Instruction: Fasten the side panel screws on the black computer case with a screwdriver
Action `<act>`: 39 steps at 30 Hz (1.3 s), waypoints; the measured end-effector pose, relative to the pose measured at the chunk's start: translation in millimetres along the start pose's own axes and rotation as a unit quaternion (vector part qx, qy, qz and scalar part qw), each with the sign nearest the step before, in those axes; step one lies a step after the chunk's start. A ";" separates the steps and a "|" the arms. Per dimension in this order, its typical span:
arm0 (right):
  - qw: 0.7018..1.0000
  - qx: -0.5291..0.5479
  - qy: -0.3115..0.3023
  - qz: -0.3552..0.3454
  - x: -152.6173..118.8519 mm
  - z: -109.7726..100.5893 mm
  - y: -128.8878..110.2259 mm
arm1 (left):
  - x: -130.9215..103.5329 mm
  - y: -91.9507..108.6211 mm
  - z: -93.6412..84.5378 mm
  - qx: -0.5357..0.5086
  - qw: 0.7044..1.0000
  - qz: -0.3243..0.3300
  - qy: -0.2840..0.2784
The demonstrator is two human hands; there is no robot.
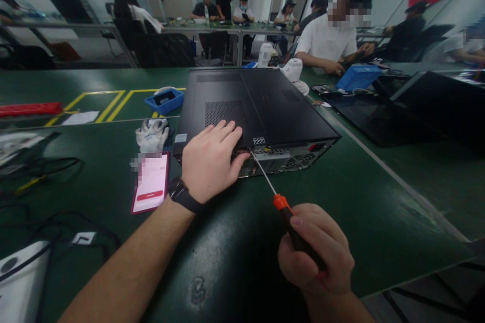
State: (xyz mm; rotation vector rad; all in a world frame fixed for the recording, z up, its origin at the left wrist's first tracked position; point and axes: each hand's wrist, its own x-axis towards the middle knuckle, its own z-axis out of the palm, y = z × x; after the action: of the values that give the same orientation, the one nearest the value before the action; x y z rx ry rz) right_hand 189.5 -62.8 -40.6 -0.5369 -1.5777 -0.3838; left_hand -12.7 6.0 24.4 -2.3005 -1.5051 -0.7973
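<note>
A black desktop computer case [273, 93] lies flat on the green table, its back panel with metal slots and a fan grille facing me. My left hand [212, 159] rests on the near left part of its top, fingers stretched out flat and the thumb along the back edge. In my right hand [318, 250] is a screwdriver [282, 204] with a black and orange handle, the fingers wrapped round it. The shaft points up and away, and its tip meets the case's back edge beside my left thumb. Whether a screw sits under the tip is too small to tell.
Left of the case lie a phone [151, 181], grey-white gloves [152, 135] and a blue tray [165, 101]. Black cables [49, 222] spread at far left. A dark flat panel [379, 116] lies to the right. Across the table sits a person in a white shirt [326, 38].
</note>
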 end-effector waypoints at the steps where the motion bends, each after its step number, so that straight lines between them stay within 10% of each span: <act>1: 1.000 0.006 -0.003 0.010 0.2 0.4 -1.8 | -0.1 0.1 -0.1 0.000 1.000 0.000 0.000; 39: 0.998 -0.053 0.019 0.013 -3.6 -8.4 2.0 | -0.2 -0.6 -0.2 -0.004 1.000 -0.002 -0.003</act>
State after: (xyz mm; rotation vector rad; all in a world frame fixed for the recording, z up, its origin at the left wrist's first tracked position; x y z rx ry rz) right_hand 197.7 -66.1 -43.6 -0.6278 -1.5174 -0.4579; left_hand -13.3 6.0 24.4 -2.3079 -1.5112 -0.7998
